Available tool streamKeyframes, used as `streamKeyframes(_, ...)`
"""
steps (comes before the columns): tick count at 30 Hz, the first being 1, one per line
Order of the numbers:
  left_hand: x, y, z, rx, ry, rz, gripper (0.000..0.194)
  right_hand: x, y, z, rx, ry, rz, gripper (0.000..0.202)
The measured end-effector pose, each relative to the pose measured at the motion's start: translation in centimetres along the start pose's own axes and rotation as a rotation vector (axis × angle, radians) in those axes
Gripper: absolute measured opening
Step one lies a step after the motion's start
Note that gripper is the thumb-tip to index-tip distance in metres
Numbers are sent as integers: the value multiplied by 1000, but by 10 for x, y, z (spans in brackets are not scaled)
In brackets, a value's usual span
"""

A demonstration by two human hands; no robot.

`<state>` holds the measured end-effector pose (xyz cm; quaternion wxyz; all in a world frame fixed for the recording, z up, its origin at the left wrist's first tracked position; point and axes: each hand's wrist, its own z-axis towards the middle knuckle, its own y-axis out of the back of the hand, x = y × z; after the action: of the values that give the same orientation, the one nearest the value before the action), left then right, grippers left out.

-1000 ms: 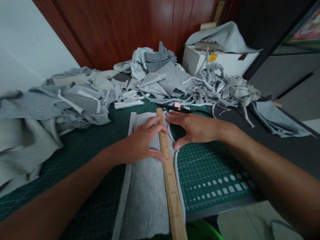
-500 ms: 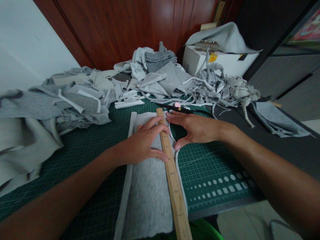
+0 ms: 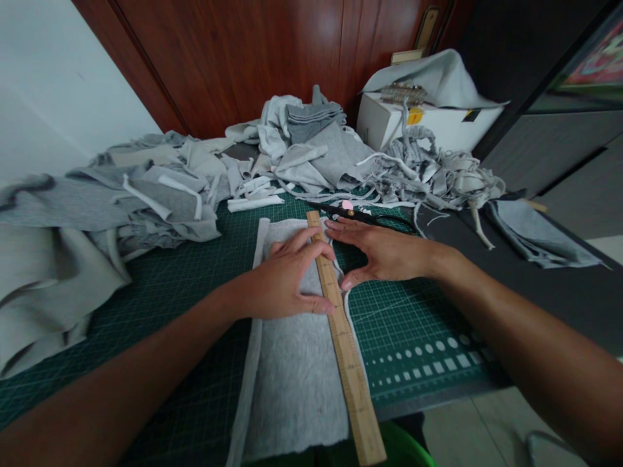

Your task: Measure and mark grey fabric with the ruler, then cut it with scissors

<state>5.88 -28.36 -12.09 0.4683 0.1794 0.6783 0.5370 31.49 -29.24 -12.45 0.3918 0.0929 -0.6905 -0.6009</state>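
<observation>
My left hand (image 3: pixel 287 279) lies over a wooden ruler (image 3: pixel 346 353), fingers apart, with the thumb and fingertips pressing on it. The ruler runs lengthwise along the right side of a grey fabric piece (image 3: pixel 296 383), whose left edge shows a folded band. On the right, my right hand (image 3: pixel 384 250) is open and flat, its fingertips and thumb touching the fabric's right edge beside the ruler. Black scissors (image 3: pixel 350 213) lie just beyond the right hand, partly hidden by it. Under everything is a green cutting mat (image 3: pixel 195 272) with grid lines.
Grey fabric pieces (image 3: pixel 102 201) are heaped at left, and more folded cloth (image 3: pixel 316 123) lies at the back. Tangled fabric strips (image 3: pixel 438 168) sit before a white box (image 3: pixel 438 123). A dark folded cloth (image 3: pixel 540 233) lies at right. Below the table edge is something green (image 3: pixel 403 444).
The view has shifted slightly, and the ruler's near end now shows fully at the bottom. Both hands keep almost the same places on the ruler and fabric.
</observation>
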Motion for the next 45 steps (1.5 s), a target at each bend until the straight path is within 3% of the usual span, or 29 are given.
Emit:
streamKeyframes(8, -3, -4, -2, -27, -14, 48, 72, 5, -1, -1, 3, -1, -20, 115)
streamKeyframes(13, 0, -4, -2, -5, 2, 71, 76, 8, -2, -3, -10, 6, -31, 105)
streamKeyframes(17, 2, -4, -2, -6, 4, 100, 76, 22, -3, -9, -56, -6, -49, 83)
streamKeyframes(23, 5, -7, -2, -28, -6, 120, 91, 58, -15, -31, -348, 169, -18, 39)
streamKeyframes(25, 5, -8, -1, -29, -7, 110, 86, 67, -21, -39, -401, 228, 36, 27)
streamKeyframes(30, 0, -7, -1, -46, -14, 68, 77, 76, -31, -55, -280, 253, 117, 17)
streamKeyframes(36, -5, -6, -2, -26, -1, 81, 76, 91, -37, -87, -370, 115, 180, 10)
streamKeyframes(42, -7, -4, -1, -8, 12, 89, 76, 104, -44, -109, -207, 134, 109, 34)
streamKeyframes(45, -7, -4, 0, 0, 22, 79, 76, 103, -44, -105, -154, 168, 108, 32)
